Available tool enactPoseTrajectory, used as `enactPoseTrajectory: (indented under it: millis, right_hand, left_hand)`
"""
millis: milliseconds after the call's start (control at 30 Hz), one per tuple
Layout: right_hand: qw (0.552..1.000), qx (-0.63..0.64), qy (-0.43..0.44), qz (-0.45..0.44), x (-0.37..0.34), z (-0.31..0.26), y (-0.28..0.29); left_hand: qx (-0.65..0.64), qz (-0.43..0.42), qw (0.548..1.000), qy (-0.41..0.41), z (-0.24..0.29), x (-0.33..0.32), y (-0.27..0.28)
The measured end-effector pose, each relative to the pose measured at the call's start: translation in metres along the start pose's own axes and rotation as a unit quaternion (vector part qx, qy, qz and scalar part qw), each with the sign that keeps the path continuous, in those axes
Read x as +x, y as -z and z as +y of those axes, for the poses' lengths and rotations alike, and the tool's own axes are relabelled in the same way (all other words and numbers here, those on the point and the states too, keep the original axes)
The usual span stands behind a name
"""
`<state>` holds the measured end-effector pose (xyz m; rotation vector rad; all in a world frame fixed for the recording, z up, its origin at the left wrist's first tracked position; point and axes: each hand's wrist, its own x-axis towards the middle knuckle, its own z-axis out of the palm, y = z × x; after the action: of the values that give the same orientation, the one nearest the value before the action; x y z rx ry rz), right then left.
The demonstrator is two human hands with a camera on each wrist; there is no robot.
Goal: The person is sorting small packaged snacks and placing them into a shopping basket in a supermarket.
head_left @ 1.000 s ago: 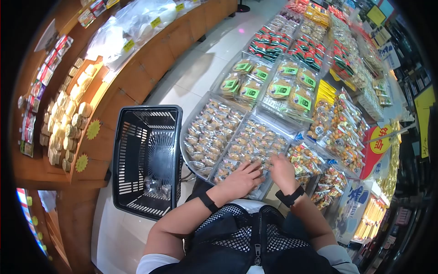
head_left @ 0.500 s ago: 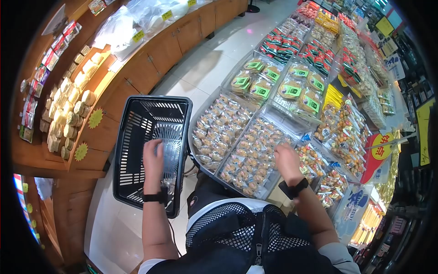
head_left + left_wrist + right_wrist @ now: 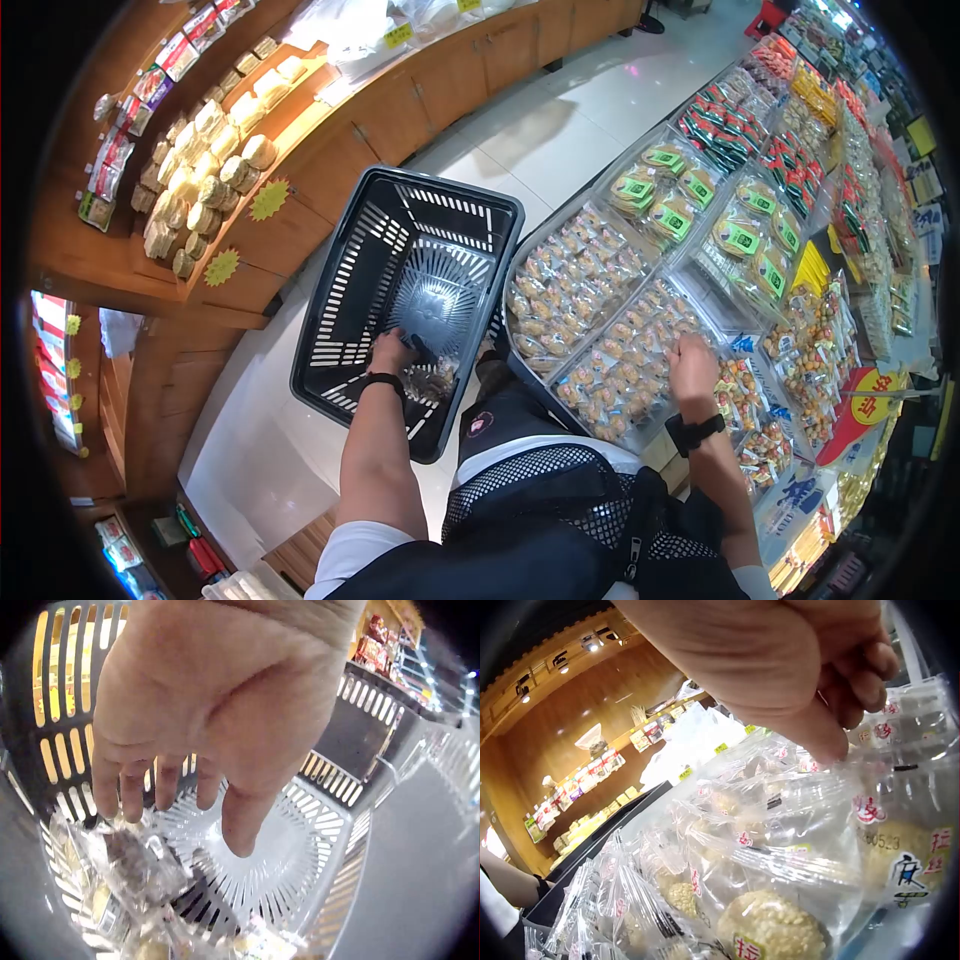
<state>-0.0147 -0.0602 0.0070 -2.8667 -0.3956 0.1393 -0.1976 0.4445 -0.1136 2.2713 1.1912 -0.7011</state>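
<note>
1. Left hand position: we note that the left hand (image 3: 392, 352) has just moved deeper into the black basket (image 3: 440, 180), left of centre in the head view. Its fingers point down, loosely extended and apart (no packet shows between them), so the grip is wide.

2. Significance: we judge that the two hands now work at separate stations, the left inside the basket, the right over the display packets (image 3: 620, 370) at centre right.

3. Basket contents: we locate the basket packets (image 3: 139, 866) at the lower left of the left wrist view, just beneath the fingertips. Clear wrapping covers them.

4. Right hand state: the right hand (image 3: 692, 370) is above the right-hand edge of the display packets, fingers curled and thumb close to a wrapper. We cannot tell whether it pinches that wrapper (the contact point is unclear).

5. Difference from the earliest frame: we saw both hands over the display packets then; only the right remains there.

6. Frame shift: the basket and display packets now sit further right in the head view (the camera appears to have turned).
</note>
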Motion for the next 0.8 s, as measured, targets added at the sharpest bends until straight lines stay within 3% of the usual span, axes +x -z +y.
enactPoseTrajectory:
  millis: [100, 167, 233, 367, 567, 600, 700, 733, 800]
  right_hand:
    - [1.000, -0.022, -0.011, 0.002, -0.002, 0.001, -0.003]
    - [0.998, -0.014, 0.008, 0.053, -0.005, -0.001, -0.001]
    - [0.999, -0.029, 0.021, 0.030, -0.004, 0.000, 0.005]
    - [0.999, -0.018, 0.032, -0.004, 0.001, 0.006, 0.004]
    - [1.000, 0.019, 0.012, -0.020, -0.001, 0.002, 0.010]
    - [1.000, 0.020, 0.011, -0.010, -0.002, 0.003, 0.008]
    - [0.999, 0.031, 0.031, 0.008, -0.003, 0.004, 0.013]
    - [0.999, 0.033, 0.031, 0.008, -0.003, 0.002, 0.018]
    - [0.998, 0.046, -0.014, -0.027, -0.003, -0.003, 0.031]
  left_hand:
    - [0.062, -0.016, 0.998, 0.022, 0.019, -0.013, -0.004]
    - [0.114, 0.044, 0.989, 0.086, 0.030, -0.020, -0.007]
    - [0.130, 0.062, 0.983, 0.111, 0.006, 0.005, -0.024]
    - [0.100, 0.092, 0.990, 0.028, -0.026, 0.021, -0.039]
    - [0.082, 0.089, 0.992, 0.046, -0.013, 0.010, -0.031]
    - [0.080, 0.128, 0.988, 0.030, -0.018, 0.015, -0.036]
    - [0.078, 0.097, 0.991, 0.041, 0.013, -0.004, 0.000]
    - [0.039, 0.152, 0.987, 0.015, 0.003, 0.010, -0.001]
    - [-0.020, 0.170, 0.985, 0.002, 0.003, 0.000, 0.023]
